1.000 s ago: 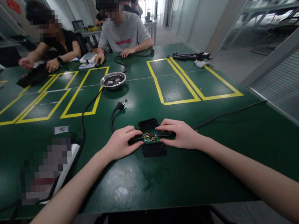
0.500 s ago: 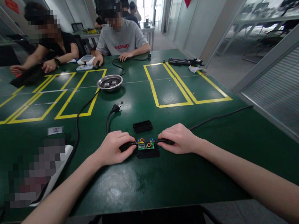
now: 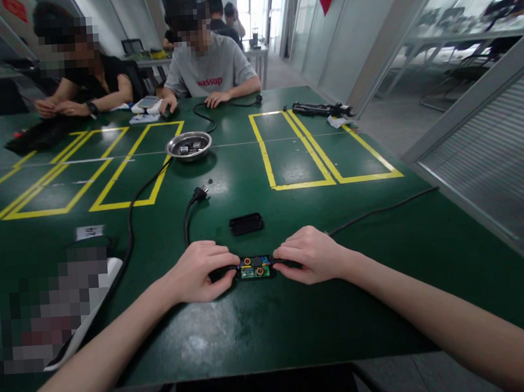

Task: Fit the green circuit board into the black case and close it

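Note:
A small green circuit board point(image 3: 254, 267) with copper coils sits in an open black plastic housing point(image 3: 271, 273). At its left end my left hand point(image 3: 207, 271) is closed, thumb and fingers pinching the black power cord point(image 3: 224, 271). My right hand point(image 3: 310, 255) pinches the black cable point(image 3: 286, 261) at the opposite end. Coloured wires join both cables to the board. Just beyond the housing lies a black plastic cover point(image 3: 246, 223), hollow side up. The cord's plug point(image 3: 200, 192) rests on the table past my left hand.
A metal bowl point(image 3: 188, 146) with small metal parts stands farther back. To the left lies a blurred-out device with a white edge point(image 3: 91, 313), beside a paper label point(image 3: 89, 232). Yellow tape marks the green table point(image 3: 341, 327). Two people sit across; a black folded stand point(image 3: 321, 109) lies far right.
Both hands have moved slightly toward me with the cables, and the board now lies down inside the housing instead of above its far edge. The view has shifted a little.

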`<state>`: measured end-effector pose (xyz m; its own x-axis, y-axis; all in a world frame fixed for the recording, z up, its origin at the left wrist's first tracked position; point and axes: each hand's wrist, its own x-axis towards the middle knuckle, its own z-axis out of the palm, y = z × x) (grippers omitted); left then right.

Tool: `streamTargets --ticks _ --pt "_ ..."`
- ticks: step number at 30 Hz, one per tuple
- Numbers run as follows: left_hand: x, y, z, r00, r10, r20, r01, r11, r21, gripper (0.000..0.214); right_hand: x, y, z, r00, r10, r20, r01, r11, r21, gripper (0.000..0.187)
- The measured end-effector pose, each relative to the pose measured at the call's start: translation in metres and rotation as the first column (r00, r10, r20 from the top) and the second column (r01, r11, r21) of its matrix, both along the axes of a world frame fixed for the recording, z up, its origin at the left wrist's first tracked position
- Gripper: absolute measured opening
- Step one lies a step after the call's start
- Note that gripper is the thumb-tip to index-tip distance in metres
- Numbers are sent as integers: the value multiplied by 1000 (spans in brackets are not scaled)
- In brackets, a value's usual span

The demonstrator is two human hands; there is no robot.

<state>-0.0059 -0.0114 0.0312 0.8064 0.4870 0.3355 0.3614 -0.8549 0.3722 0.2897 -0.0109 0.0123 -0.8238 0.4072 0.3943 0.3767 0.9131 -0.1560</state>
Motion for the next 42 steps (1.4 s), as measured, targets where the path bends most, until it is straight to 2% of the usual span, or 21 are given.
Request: streamTargets --ticks 6,12,19,25,31,35,42 --pt "-1 2 -1 999 39 -28 -41 998 -54 18 -1 4 -2 1000 -26 -2 26 1000 -10 21" --pt "-2 7 -3 992 120 -25 -121 992 -32 22 -1 10 -3 997 -63 -49 64 997 30 18" --pt "-4 6 -7 984 171 45 -160 968 -192 19 -2 12 -1 998 -53 -41 53 999 13 16" --pt "-4 8 -5 990 138 16 -131 964 -233 20 -2 12 3 999 -50 -7 49 998 -24 11" --pt "-3 3 -2 992 116 -52 -120 990 -71 24 -4 11 -2 997 -29 -76 28 999 -20 12" --pt "-2 -1 0 985 137 -102 -133 990 50 24 -6 10 -3 998 -36 -60 33 999 -43 11" --pt "0 -3 -3 977 132 -168 -95 973 212 24 -5 12 0 995 -38 -96 21 984 -179 14"
